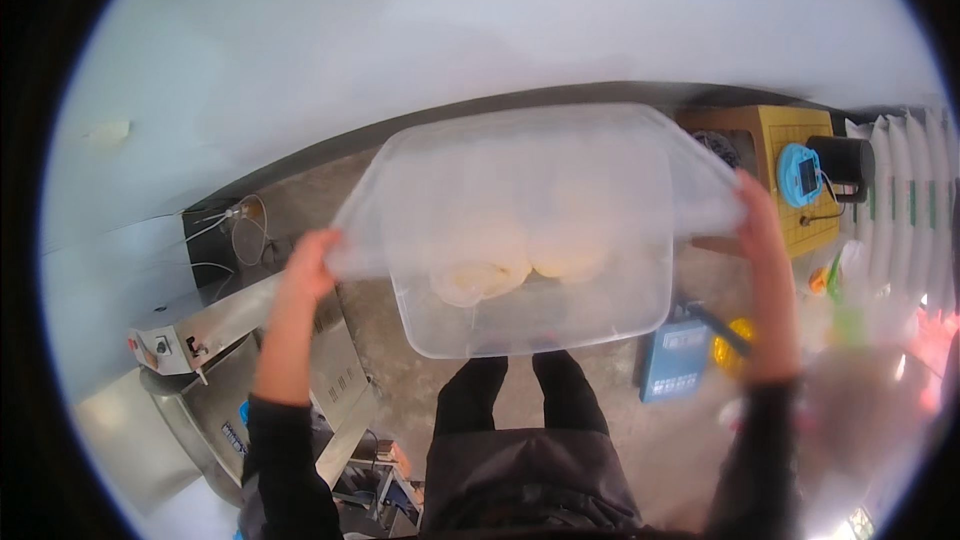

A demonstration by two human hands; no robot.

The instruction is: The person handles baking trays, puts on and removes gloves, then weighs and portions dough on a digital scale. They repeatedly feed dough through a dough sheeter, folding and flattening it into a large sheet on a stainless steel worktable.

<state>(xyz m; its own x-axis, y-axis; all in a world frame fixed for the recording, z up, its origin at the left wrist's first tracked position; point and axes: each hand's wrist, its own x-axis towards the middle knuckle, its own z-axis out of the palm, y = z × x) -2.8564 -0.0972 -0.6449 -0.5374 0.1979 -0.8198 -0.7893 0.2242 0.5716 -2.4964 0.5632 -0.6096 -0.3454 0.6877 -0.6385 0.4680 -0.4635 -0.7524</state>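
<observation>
The left hand (318, 258) and the right hand (756, 212) each grip one side of a big, cloudy, see-through plastic box (632, 292), held up in front above the grey floor (618, 385), with rounded corners and fat, creamy white lumps (572, 245) showing dimly through it.

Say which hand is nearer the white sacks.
Right. The right hand, at the tub's right side, is left of the white sacks; the left hand, at its left side, is much farther.
</observation>
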